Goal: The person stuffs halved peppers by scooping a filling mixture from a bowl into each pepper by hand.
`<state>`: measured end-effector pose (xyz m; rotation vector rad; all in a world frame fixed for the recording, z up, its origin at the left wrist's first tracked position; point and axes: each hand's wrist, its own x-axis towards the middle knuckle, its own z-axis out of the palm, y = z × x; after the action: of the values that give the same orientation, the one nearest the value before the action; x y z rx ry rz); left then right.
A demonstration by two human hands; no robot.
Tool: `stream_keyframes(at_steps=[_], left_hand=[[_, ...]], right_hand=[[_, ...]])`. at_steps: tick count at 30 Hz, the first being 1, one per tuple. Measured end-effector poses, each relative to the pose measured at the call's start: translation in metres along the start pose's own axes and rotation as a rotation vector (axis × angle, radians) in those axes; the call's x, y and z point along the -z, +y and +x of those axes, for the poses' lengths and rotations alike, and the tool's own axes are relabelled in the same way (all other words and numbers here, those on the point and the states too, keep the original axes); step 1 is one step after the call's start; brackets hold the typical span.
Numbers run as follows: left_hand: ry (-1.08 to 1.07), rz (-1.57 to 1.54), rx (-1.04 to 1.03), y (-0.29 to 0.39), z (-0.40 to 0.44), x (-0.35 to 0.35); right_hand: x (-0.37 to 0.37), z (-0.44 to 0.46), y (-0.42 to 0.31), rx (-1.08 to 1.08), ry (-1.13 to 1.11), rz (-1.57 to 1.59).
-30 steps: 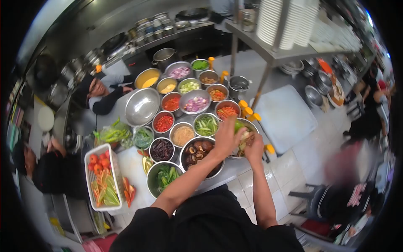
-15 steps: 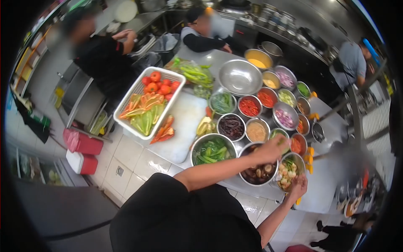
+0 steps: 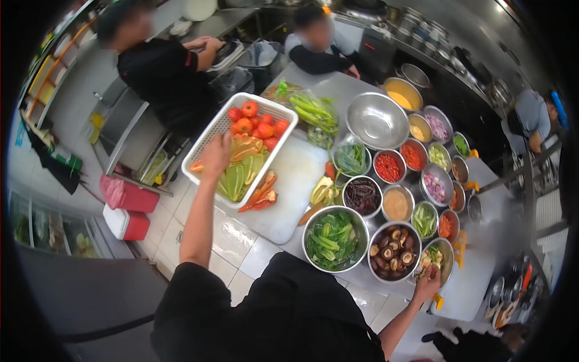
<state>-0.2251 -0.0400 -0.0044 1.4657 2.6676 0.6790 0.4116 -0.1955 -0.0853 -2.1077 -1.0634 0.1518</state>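
Observation:
My left hand (image 3: 217,155) is over the white plastic basket (image 3: 192,145), at the cut peppers (image 3: 246,172); its fingers are blurred, so whether it grips a piece is unclear. Whole tomatoes (image 3: 256,123) fill the far end of the basket. My right hand (image 3: 429,282) grips the near rim of a metal bowl (image 3: 447,260) holding mixed chopped vegetables (image 3: 432,256), fingertips inside the edge. Beside that bowl stands one of halved mushrooms (image 3: 392,250), and left of it one of leafy greens (image 3: 333,240).
Several metal bowls of chopped ingredients crowd the table, with a large metal bowl (image 3: 377,120) behind. A white cutting board (image 3: 289,187) lies beside the basket, near red pepper pieces (image 3: 262,196). Bagged green peppers (image 3: 310,111) lie farther back. Co-workers (image 3: 163,72) stand around.
My left hand has swung left from above the bowls to the peppers in the basket. My right hand stays at the mixed-vegetable bowl. The view has shifted, moving the table rightward.

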Motion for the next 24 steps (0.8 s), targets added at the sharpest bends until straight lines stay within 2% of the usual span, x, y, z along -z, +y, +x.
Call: stream_keyframes(at_steps=[2, 3, 5, 6, 8, 10, 12, 14, 18, 20, 24], left_hand=[[-0.113, 0.208, 0.009, -0.022, -0.002, -0.002], [-0.128, 0.202, -0.016, -0.026, -0.006, -0.002], [0.164, 0.318, -0.202, -0.027, -0.015, 0.005], [0.152, 0.311, -0.214, -0.017, -0.016, 0.009], [0.382, 0.064, -0.308, 0.014, -0.026, 0.009], [0.153, -0.344, -0.32, 0.048, -0.045, -0.01], [-0.348, -0.461, -0.225, 0.087, -0.068, -0.037], [-0.52, -0.211, -0.396, 0.113, -0.087, -0.074], [-0.453, -0.131, -0.534, 0.136, -0.11, -0.129], [-0.496, -0.093, -0.355, 0.147, -0.112, -0.133], [-0.508, -0.047, -0.409, 0.146, -0.108, -0.14]], right_hand=[[0.005, 0.0, -0.012, -0.033, -0.023, -0.036], [0.006, 0.0, -0.012, -0.052, -0.005, -0.049], [0.003, 0.001, -0.004, -0.04, -0.001, -0.015], [0.001, 0.002, 0.0, -0.009, 0.048, 0.018], [-0.003, 0.001, 0.001, -0.026, 0.09, -0.017], [-0.003, 0.002, -0.007, -0.043, 0.122, -0.071], [-0.003, -0.001, -0.022, -0.093, 0.096, -0.106], [-0.004, -0.004, -0.03, -0.133, 0.08, -0.139], [-0.001, -0.008, -0.034, -0.159, 0.101, -0.177], [-0.004, -0.008, -0.025, -0.156, 0.128, -0.173], [0.0, -0.009, -0.035, -0.191, 0.131, -0.159]])
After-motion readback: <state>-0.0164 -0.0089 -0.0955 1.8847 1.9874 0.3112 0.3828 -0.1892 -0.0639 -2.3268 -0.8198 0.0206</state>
